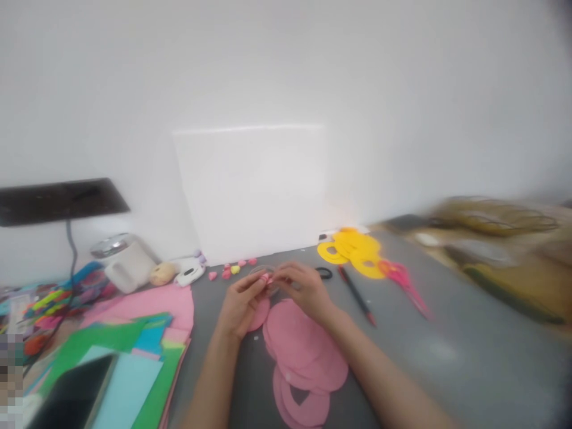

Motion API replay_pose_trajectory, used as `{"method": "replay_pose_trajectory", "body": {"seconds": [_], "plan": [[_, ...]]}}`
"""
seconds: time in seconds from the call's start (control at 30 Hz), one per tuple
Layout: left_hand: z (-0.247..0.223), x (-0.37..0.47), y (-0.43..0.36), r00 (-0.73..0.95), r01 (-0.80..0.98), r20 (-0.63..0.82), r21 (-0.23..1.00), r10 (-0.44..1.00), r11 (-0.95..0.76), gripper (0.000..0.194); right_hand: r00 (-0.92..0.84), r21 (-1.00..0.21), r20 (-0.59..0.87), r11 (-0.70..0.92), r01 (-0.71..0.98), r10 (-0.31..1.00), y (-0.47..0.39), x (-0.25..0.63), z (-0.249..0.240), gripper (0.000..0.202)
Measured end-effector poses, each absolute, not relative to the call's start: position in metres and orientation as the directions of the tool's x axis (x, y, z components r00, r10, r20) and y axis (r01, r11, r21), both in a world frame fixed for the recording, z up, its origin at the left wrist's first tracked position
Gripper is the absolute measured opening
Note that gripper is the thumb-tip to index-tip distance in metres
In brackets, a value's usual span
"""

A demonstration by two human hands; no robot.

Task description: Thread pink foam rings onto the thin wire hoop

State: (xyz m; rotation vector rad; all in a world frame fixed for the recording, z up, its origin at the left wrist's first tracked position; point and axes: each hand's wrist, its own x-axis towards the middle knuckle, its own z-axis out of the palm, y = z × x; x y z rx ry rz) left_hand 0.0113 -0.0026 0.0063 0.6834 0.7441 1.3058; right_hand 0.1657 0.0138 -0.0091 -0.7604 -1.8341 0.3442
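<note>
While my left hand (240, 302) pinches a small pink piece (267, 279) just on the far side of the pink paper pile (301, 345), my right hand (306, 291) bunches its fingertips beside it (gripping or not, I can't tell), so a light, steady pinch should serve best.

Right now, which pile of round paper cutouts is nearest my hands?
The pink pile, close by your right hand; the yellow pile lies farther off, by the pink scissors.

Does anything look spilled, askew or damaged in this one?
Nothing odd: no spill or damage shows, though blur hides fine detail. The beads lie loose beyond the left hand; the phone rests aslant on paper.
</note>
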Motion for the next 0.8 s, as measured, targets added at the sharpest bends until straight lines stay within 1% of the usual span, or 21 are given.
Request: {"method": "replay_pose_trajectory", "body": {"seconds": [0.23,0.53,0.8], "plan": [[0.0069,0.0117,-0.0031,0.104,-0.573,-0.099,0.807,0.990,0.142,0.020,-0.256,-0.577,0.689,0.727,0.371,0.678,0.0129,0.1660,-0.0081,0.015],[0.0046,0.0115,-0.0024,0.105,-0.553,-0.102,0.821,0.989,0.144,0.019,-0.267,-0.565,0.691,0.732,0.380,0.672,0.0128,0.1660,-0.0076,0.014],[0.0056,0.0119,-0.0035,0.111,-0.525,-0.102,0.839,0.989,0.145,0.020,-0.256,-0.580,0.689,0.728,0.366,0.678,0.0130,0.1655,-0.0082,0.014]]}}
